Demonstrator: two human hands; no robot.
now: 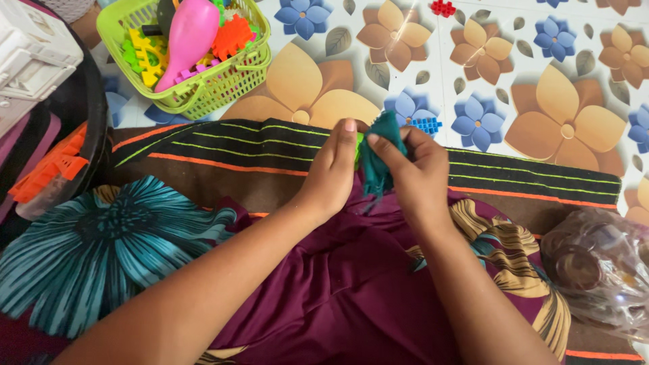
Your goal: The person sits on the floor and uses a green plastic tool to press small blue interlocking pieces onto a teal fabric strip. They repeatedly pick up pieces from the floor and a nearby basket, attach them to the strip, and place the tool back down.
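Both hands meeting dead centre over the lap, just above the black striped cloth (203,145) with the orange and lime lines. Teal cloth scrap (380,155) caught right between them, so no reach needed in either direction. Right hand (414,177) doing the real holding: thumb and fingertips pinched on the upper part of the scrap, knuckles curled over it. Left hand (331,172) pressed up against the scrap's left edge, fingers straight and together, thumb side up, more bracing than gripping; can't quite tell whether its fingertips actually close on the fabric. A sliver of bright green (357,145) peeking out between left fingers and teal, too small to say what it is.

Long axis of the scrap running roughly up-down in the view, top bunched near the fingertips, frayed tail hanging down toward the maroon dress (338,284). Slight lean of the top end to the right. So: pointing away from the body at the top, loose end toward the body. Right hand the closer one, basically on it.

Around that: green basket (250,74) of plastic toys up left on the flowered floor (568,122), blue block (426,125) just beyond the hands, red block (443,8) far up, clear bag (602,270) of round things at right.
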